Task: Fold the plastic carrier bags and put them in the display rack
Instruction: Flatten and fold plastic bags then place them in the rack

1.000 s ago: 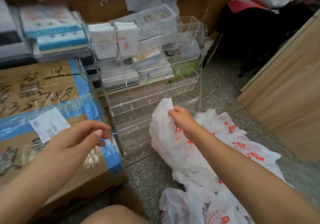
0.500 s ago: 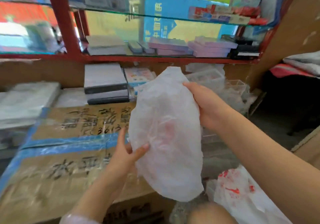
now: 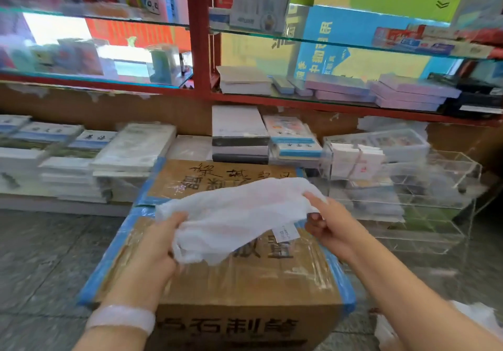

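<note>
Left hand and right hand each grip an end of the white carrier bag (stretched between them) above a taped cardboard box.

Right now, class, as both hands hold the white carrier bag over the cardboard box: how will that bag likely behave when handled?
The carrier bag is probably floppy: it sags and crumples between the left hand and the right hand. It looks very light, since fingertip pinches hold it above the cardboard box. The thin, see-through film may be slippery and spring out of a fold.
</note>
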The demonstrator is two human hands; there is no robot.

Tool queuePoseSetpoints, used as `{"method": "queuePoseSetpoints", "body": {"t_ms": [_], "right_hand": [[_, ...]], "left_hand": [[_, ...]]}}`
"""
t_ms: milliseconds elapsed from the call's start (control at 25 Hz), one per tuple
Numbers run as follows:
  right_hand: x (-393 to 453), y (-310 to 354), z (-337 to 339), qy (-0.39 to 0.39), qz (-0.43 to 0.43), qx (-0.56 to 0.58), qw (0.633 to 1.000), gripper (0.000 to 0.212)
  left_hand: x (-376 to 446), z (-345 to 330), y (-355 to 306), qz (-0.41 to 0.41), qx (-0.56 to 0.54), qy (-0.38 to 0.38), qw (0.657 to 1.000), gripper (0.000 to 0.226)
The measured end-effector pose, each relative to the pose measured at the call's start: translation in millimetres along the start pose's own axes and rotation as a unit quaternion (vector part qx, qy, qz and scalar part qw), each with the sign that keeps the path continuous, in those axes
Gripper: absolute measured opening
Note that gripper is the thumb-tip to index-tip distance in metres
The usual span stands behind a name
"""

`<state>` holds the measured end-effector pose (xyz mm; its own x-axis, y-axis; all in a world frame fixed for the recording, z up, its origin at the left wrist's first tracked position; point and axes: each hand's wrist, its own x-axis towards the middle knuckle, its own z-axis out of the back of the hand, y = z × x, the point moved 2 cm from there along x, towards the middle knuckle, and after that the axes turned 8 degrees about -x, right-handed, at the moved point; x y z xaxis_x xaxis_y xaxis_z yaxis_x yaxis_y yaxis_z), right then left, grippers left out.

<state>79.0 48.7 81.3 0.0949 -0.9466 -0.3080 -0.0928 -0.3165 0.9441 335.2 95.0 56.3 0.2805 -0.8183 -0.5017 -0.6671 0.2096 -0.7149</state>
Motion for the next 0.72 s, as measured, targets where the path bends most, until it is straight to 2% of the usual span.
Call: {"method": "queuePoseSetpoints", "body": {"t_ms": [80,120,200,280,320,360,440,480,520,600,680,720], "right_hand": [[8,3,23,-0.144,0.009,0.086,0.986,0.011],[9,3,30,-0.188,0.017,0.093,0.978,0.01],[13,0,34,-0.229,0.03,0.093,0.969,0.013],[13,-1,30,-0.227,0.036,0.114,0.967,0.016],[13,1,28,-0.224,0.043,0.14,0.964,0.016],[12,4,26,-0.22,0.061,0.174,0.958,0.014],[6,12,17,-0.196,0.106,0.194,0.955,0.011],[1,12,11,-0.169,0.119,0.162,0.965,0.013],[-4,9,0,-0.128,0.119,0.102,0.979,0.019],[-21,-11,-29,-0.005,0.106,-0.075,0.991,0.033],[-41,-33,-62,0.193,0.085,-0.223,0.952,0.049],[-48,-45,-74,0.292,0.06,-0.286,0.911,0.056]], "left_hand": [[6,16,-15,0.031,-0.063,-0.021,0.997,0.011],[8,21,-21,0.037,-0.09,-0.028,0.995,0.02],[10,25,-31,0.026,-0.135,-0.006,0.99,0.023],[6,20,-36,-0.001,-0.17,0.049,0.984,0.016],[8,18,-37,-0.029,-0.14,0.061,0.988,0.017],[11,18,-35,-0.063,-0.06,0.045,0.995,0.023],[13,17,-28,-0.112,0.112,-0.034,0.987,0.037],[11,13,-22,-0.108,0.147,-0.043,0.982,0.039],[8,7,-13,-0.073,0.156,-0.012,0.985,0.039],[-4,-7,4,0.042,0.175,0.099,0.979,0.044],[-16,-16,17,0.106,0.225,0.199,0.948,0.053],[-15,-17,22,0.086,0.237,0.211,0.944,0.047]]}}
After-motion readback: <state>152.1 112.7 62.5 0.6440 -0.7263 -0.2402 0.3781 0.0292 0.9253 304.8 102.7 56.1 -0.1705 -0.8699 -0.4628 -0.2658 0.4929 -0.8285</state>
